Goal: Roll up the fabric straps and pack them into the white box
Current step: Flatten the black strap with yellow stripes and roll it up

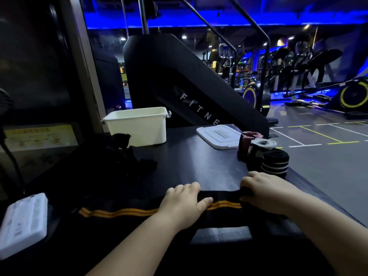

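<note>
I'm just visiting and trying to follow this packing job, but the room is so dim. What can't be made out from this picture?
- Inside of the white box: head view, its near wall hides it.
- Dark pile in front of it: head view, too dim to count straps.
- Right end of the orange-striped strap: head view, covered by the right hand.
- Print on the white device: head view, blurred.

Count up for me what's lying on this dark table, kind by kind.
Rolled straps: 3
Flat strap with orange stripes: 1
White box: 1
White lid: 1
White gadget: 1
Dark heap of cloth: 1, pieces too dark to count
Total: 8
</note>
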{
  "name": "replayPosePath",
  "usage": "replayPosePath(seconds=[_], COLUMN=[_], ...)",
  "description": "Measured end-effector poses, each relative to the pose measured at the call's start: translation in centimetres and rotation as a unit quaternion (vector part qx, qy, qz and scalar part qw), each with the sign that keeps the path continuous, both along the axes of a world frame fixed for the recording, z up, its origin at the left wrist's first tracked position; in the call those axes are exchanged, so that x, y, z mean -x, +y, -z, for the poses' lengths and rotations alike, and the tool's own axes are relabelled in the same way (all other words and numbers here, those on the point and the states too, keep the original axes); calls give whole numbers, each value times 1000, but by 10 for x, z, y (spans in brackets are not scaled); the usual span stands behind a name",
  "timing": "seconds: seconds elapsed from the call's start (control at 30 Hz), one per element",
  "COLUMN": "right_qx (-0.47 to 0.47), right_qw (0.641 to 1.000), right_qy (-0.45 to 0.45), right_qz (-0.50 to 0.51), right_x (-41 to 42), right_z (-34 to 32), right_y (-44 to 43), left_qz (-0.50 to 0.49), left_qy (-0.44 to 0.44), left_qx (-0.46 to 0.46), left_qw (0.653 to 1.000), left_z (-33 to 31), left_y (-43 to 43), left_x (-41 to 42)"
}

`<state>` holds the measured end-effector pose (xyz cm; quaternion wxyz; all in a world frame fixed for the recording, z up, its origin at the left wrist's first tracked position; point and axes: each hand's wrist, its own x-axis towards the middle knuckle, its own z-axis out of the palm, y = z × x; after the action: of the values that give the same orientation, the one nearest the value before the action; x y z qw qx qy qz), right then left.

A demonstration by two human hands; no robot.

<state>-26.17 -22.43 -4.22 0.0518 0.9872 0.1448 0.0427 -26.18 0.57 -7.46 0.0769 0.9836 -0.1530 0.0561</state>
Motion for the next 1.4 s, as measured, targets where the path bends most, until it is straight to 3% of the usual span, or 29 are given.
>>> replayPosePath(seconds=[0.2, 0.43, 0.57, 0.77, 1.07, 1.27, 1.4], right_qx=[-102, -92, -78, -69, -162, -105, -107], right_qw=[994, 994, 994, 996, 979, 985, 986], right_qy=[-23, -42, -70, -52, -38, -30, -25], right_qz=[-43, -39, -40, -15, -115, -135, -128], right_x=[-10, -11, -10, -15, -22, -24, -24], right_z=[-4, 22, 22, 25, 15, 29, 28], right_y=[56, 50, 31, -7, 40, 77, 62], left_qz=[3, 18, 31, 7, 5, 11, -54], left_qy=[4, 24, 24, 6, 1, -12, -16], left_qx=[7, 35, -3, 21, 50, 81, 53], left_qw=[1000, 999, 999, 1000, 999, 997, 997], left_z=[0, -1, -5, 0, 3, -1, -6], left_y=[3, 6, 15, 31, 29, 36, 59], left_x=[2, 0, 2, 2, 1, 5, 5])
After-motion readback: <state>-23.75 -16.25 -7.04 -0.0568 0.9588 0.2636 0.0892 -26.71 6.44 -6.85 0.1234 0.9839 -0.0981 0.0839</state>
